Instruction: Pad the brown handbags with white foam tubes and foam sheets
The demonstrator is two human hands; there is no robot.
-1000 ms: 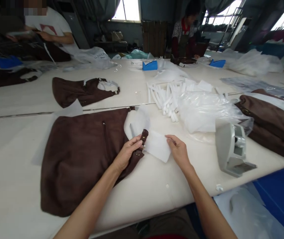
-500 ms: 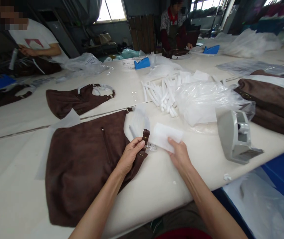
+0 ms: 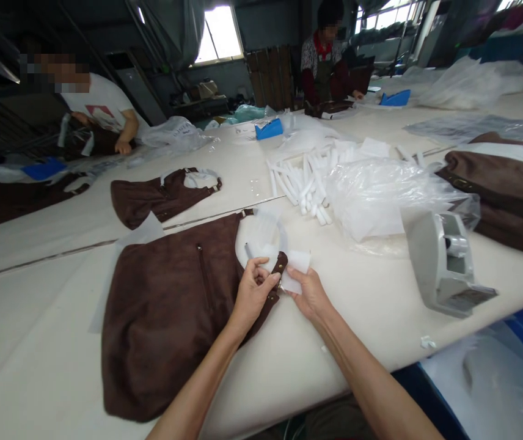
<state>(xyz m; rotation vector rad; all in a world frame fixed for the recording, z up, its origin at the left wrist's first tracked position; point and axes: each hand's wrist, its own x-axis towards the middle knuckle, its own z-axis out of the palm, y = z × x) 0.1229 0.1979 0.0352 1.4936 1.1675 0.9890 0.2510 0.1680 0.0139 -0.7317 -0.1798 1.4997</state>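
Observation:
A brown suede bag (image 3: 165,311) lies flat on the white table (image 3: 32,342) in front of me. My left hand (image 3: 253,294) pinches the bag's brown strap tab (image 3: 280,264) at its upper right corner. My right hand (image 3: 310,294) holds a small white sheet (image 3: 297,269) against that tab. The two hands touch at the tab. A white wrapped handle (image 3: 266,235) curves just behind them.
A grey tape dispenser (image 3: 445,263) stands to the right. Clear plastic bags (image 3: 380,195) and white foam rolls (image 3: 302,177) lie behind. More brown bags (image 3: 504,189) are stacked far right, another brown bag (image 3: 156,195) lies beyond. Two other people work at the far table edges.
My right hand has brought the white sheet left onto the strap tab, folding it around it. My left hand stays on the tab. The view has shifted slightly.

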